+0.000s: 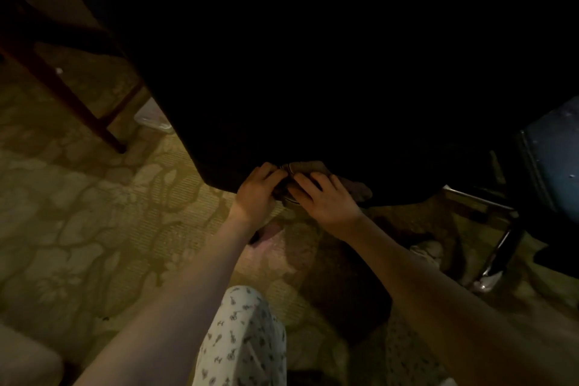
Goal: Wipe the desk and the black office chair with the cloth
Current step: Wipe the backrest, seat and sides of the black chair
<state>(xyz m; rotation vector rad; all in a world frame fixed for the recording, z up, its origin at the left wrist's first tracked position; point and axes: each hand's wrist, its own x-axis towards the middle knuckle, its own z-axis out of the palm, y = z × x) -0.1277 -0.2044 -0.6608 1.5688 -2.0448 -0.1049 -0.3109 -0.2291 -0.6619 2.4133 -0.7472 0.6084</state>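
The black office chair (329, 72) fills the upper centre and right of the frame as one dark mass; its surface detail cannot be told in the low light. Its lower edge runs across the centre of the frame, and both hands meet there. The cloth (313, 168), brownish and bunched, lies against that edge between the hands and trails out to the lower right.

The left hand (255, 193) is at centre, just left of the cloth; its fingers are curled and pinch the near fold of the cloth against the chair edge. The right hand (324, 199) lies just beside it, palm down on the cloth; its fingers are spread and fairly straight, pressing the fabric to the chair.

A chrome base leg (496, 255) of the chair shows at lower right; a blue panel (553, 160) stands at the right edge. Dark wooden legs (62, 94) slant across the upper left; a clear plastic bag (153, 118) lies near them. A patterned carpet (78, 213) covers the floor; a knee in printed trousers (244, 338) sits at bottom centre.
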